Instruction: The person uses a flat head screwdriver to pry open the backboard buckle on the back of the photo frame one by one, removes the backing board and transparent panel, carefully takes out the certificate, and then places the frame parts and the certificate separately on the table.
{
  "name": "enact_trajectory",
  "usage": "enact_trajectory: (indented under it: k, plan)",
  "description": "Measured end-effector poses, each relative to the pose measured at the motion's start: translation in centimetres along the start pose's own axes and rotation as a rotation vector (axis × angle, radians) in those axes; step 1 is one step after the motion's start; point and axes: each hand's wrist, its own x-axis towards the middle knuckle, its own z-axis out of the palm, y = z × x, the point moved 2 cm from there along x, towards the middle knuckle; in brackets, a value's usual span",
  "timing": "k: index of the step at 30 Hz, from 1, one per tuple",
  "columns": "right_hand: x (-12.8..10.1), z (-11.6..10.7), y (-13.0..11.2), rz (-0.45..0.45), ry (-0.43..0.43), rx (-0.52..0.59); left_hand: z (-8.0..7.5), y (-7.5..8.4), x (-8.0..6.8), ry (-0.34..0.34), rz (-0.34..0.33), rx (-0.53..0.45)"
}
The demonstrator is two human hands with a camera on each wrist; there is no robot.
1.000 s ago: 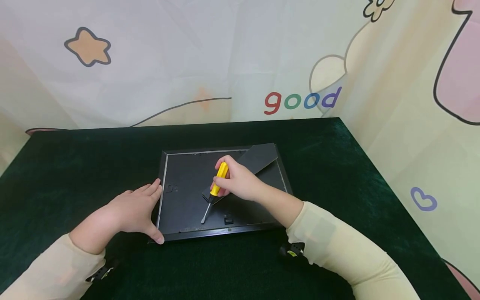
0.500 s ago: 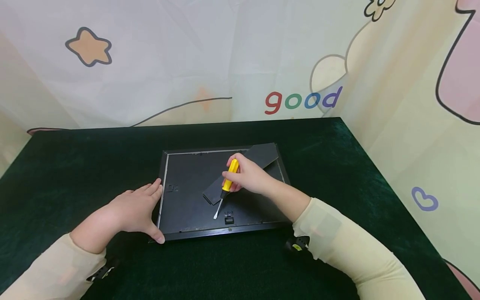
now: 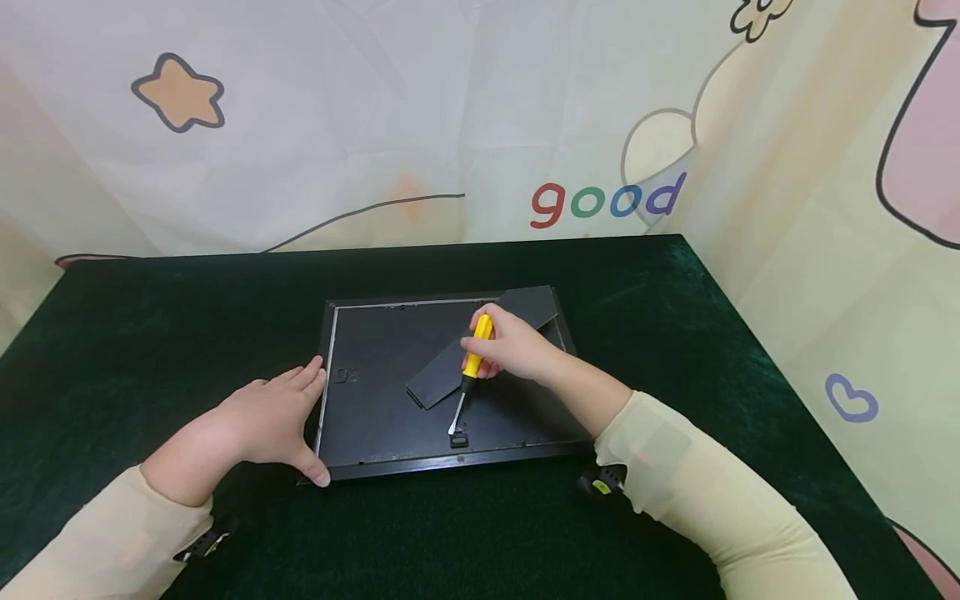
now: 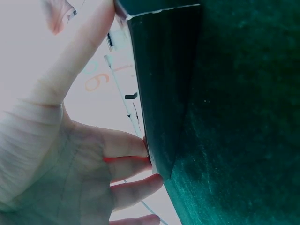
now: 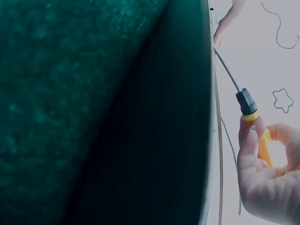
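Observation:
A black picture frame (image 3: 375,454) lies face down on the dark green tablecloth, its flat stand flap (image 3: 480,346) lying slantwise across the backing. My right hand (image 3: 513,346) grips a yellow-handled screwdriver (image 3: 475,350), whose metal tip touches a small black clip (image 3: 458,438) near the frame's front edge. The same screwdriver (image 5: 251,122) shows in the right wrist view, held between thumb and fingers. My left hand (image 3: 266,421) rests open against the frame's left edge, thumb at the front left corner; in the left wrist view its fingers (image 4: 126,159) press the frame's side (image 4: 164,93).
The green tablecloth (image 3: 150,333) spreads out around the frame on all sides. A pale cartoon curtain (image 3: 480,125) with the word "good" hangs behind the table and along its right edge.
My right hand has carried the screwdriver to the right along the frame's front part, and its tip now sits at the black clip. The left hand and frame have stayed still.

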Motion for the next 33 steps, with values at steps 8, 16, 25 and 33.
enact_trajectory:
  k: [8, 16, 25, 33]
  plan:
    - [0.0, 0.1, -0.1, 0.014, -0.001, 0.034, -0.1, -0.1, 0.0, 0.004, -0.005, -0.003]
    - [-1.9, -0.1, -2.6, -0.022, -0.043, 0.014, -0.1, -0.1, -0.1, 0.0, -0.005, -0.016]
    - [-1.5, -2.3, 0.6, 0.013, -0.02, -0.017, 0.1, 0.0, 0.0, -0.008, -0.013, -0.015]
    - [-1.1, -3.6, 2.8, 0.018, -0.007, -0.087, 0.2, -0.1, 0.0, -0.009, -0.008, -0.009]
